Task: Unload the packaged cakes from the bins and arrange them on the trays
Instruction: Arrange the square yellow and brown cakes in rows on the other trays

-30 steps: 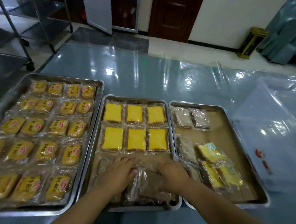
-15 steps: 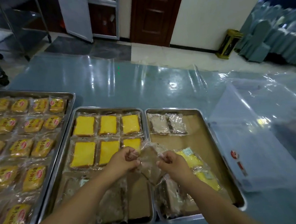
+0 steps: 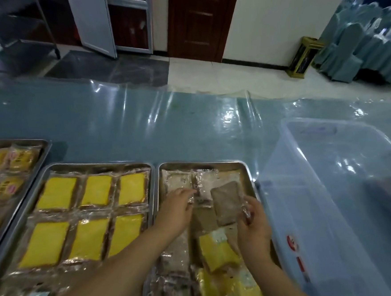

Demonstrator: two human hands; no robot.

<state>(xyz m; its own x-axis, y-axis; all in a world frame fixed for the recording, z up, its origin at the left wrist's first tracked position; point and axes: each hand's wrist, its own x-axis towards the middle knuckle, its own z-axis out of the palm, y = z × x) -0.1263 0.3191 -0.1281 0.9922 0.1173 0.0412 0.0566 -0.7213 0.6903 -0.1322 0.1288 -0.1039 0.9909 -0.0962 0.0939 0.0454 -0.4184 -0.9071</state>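
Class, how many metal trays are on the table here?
3: the left tray, cut off by the picture's edge; the middle tray; the right tray, beside the clear bin. More may lie beyond the left edge.

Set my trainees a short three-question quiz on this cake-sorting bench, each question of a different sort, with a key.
1. True or false: the right hand holds a brown packaged cake.
2. How many yellow cakes lie in two rows on the middle tray? A four, B six, C nine.
3. Fill in: the clear bin stands to the ___ of the end tray.
Key: 1 true; 2 B; 3 right.
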